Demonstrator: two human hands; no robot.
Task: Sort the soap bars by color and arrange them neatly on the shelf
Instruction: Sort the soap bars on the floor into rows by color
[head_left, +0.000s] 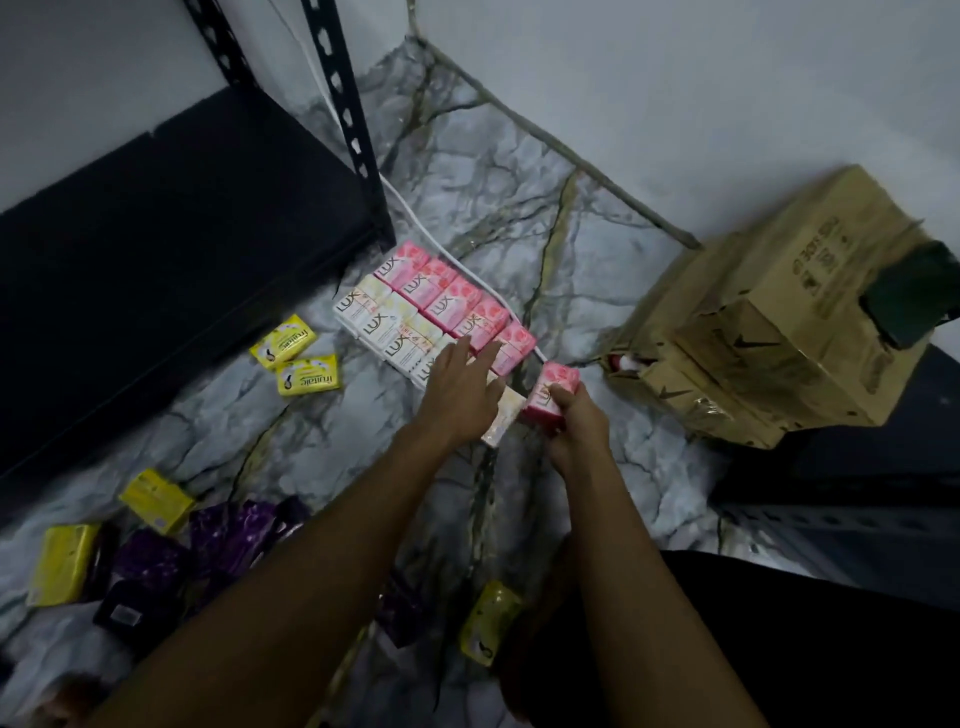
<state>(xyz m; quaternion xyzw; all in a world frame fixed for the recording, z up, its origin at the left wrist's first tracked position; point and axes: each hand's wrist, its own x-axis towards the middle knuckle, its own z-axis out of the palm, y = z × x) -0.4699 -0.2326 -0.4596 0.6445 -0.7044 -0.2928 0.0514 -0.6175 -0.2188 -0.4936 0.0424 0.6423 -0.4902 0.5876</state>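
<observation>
On the marble floor lies a row of pink Lux soap boxes (447, 296) with a row of white Lux boxes (382, 325) beside it. My left hand (460, 387) reaches over the near end of these rows with straight fingers, touching the boxes. My right hand (576, 423) grips one pink soap box (551, 392) at the near end of the pink row. A white box (503, 418) lies between my hands. Yellow soap bars (296, 356) lie to the left, and purple bars (228, 535) with more yellow ones (156, 499) sit at lower left.
A black metal shelf (171, 249) stands at the left with its perforated upright (343, 98). A torn cardboard carton (769, 322) sits at the right by the wall. A white cable (415, 218) runs along the floor behind the pink row. One yellow bar (488, 621) lies by my knee.
</observation>
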